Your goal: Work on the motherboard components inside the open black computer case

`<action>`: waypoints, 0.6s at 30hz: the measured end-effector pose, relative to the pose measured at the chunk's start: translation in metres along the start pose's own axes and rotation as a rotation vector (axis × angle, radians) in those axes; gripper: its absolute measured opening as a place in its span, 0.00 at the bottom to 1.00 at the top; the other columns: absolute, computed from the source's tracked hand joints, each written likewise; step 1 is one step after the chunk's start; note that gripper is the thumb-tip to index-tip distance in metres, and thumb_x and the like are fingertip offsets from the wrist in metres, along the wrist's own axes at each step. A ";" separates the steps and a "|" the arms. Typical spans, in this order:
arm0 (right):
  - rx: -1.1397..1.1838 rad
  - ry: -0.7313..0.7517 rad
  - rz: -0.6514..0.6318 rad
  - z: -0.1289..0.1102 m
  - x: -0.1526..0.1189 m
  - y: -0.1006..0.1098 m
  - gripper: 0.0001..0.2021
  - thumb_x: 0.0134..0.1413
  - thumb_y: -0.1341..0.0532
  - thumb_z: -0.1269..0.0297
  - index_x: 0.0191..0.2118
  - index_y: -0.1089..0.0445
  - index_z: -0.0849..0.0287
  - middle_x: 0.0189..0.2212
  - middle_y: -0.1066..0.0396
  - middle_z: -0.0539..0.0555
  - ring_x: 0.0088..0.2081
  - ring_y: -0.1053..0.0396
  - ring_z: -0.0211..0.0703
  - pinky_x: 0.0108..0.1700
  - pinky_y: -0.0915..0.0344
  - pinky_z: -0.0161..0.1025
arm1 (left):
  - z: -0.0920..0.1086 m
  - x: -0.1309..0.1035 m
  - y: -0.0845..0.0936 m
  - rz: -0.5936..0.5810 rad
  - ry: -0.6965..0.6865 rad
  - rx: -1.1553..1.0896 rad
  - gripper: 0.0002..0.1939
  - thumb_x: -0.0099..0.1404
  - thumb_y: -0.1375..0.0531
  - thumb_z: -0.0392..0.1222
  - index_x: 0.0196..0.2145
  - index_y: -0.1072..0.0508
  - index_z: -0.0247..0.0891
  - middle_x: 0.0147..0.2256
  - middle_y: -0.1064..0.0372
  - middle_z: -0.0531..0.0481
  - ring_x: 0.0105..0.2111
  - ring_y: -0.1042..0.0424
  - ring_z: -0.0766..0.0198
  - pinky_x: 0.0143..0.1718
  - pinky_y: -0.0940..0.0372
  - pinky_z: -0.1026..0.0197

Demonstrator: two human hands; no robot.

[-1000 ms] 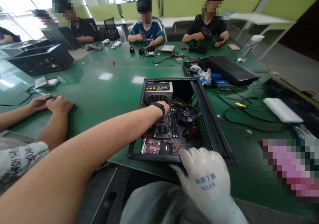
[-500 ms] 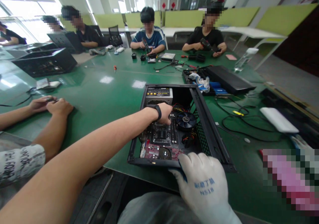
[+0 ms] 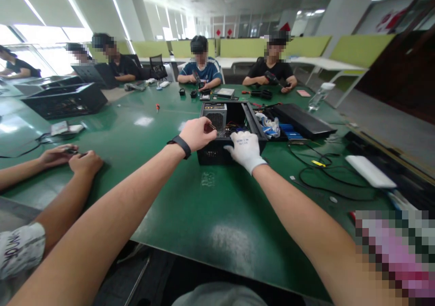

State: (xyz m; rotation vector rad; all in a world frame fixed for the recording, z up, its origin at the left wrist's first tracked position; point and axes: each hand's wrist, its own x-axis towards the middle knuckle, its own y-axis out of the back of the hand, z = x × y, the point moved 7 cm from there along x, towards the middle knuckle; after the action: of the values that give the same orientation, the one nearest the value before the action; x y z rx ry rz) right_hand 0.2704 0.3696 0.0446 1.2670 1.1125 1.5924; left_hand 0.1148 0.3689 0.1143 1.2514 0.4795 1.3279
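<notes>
A black computer case [image 3: 234,154] stands open-topped on the green table in front of me, a grey power supply [image 3: 215,118] inside its far left part. My bare left hand [image 3: 199,134], with a black band at the wrist, is at the case's near left corner. Its thumb and fingers are pinched together over a small, slim dark piece that I cannot make out. My right hand [image 3: 245,148], in a white glove, curls its fingers over the near edge of the case, thumb along the outer wall. Both hands partly hide the inside.
Behind the case to the right, an open black case [image 3: 299,120] holds a glove [image 3: 270,123]. Black cables [image 3: 319,183] and a white box [image 3: 370,171] lie to the right. A neighbour's hands [image 3: 79,158] are at left. Other people work across the table [image 3: 163,215].
The computer case has moved away from me across the table, my right hand still on its near edge. My left hand has come out of its interior to the near left corner. My view has tilted up.
</notes>
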 end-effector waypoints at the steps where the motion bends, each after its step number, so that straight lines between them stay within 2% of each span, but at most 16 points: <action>1: -0.007 -0.010 -0.005 0.002 0.017 -0.004 0.23 0.60 0.45 0.47 0.51 0.34 0.61 0.47 0.32 0.62 0.49 0.37 0.52 0.48 0.44 0.47 | -0.002 -0.003 0.001 0.008 0.014 -0.015 0.15 0.59 0.41 0.47 0.39 0.25 0.35 0.33 0.24 0.48 0.31 0.29 0.65 0.37 0.35 0.62; 5: -0.032 -0.062 -0.031 0.011 0.072 -0.017 0.23 0.60 0.42 0.49 0.54 0.34 0.59 0.52 0.34 0.58 0.50 0.34 0.47 0.52 0.37 0.52 | -0.009 -0.019 0.000 -0.017 0.026 -0.087 0.14 0.60 0.41 0.47 0.39 0.26 0.36 0.31 0.24 0.50 0.30 0.29 0.66 0.35 0.35 0.63; 9: -0.031 -0.081 -0.051 0.016 0.104 -0.028 0.22 0.61 0.41 0.52 0.55 0.34 0.59 0.53 0.34 0.58 0.50 0.33 0.47 0.51 0.34 0.52 | -0.022 -0.035 -0.003 -0.056 0.030 -0.107 0.13 0.59 0.41 0.46 0.39 0.26 0.36 0.31 0.24 0.51 0.30 0.28 0.66 0.35 0.35 0.64; 14: -0.013 -0.078 -0.082 0.020 0.116 -0.039 0.22 0.61 0.41 0.53 0.55 0.34 0.60 0.53 0.34 0.59 0.50 0.32 0.47 0.50 0.33 0.51 | -0.038 -0.049 -0.003 -0.063 0.041 -0.102 0.15 0.59 0.41 0.46 0.41 0.26 0.36 0.33 0.24 0.50 0.31 0.27 0.66 0.37 0.34 0.64; 18: -0.009 -0.061 -0.092 0.021 0.115 -0.038 0.21 0.61 0.41 0.53 0.55 0.34 0.60 0.52 0.33 0.58 0.49 0.32 0.46 0.50 0.33 0.51 | -0.041 -0.055 -0.001 -0.059 0.037 -0.121 0.14 0.59 0.41 0.47 0.40 0.27 0.36 0.32 0.24 0.50 0.32 0.26 0.65 0.38 0.33 0.63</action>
State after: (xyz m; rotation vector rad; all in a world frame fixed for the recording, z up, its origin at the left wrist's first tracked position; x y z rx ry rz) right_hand 0.2726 0.4920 0.0427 1.2332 1.1087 1.4798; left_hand 0.0653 0.3365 0.0790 1.1071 0.4522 1.3133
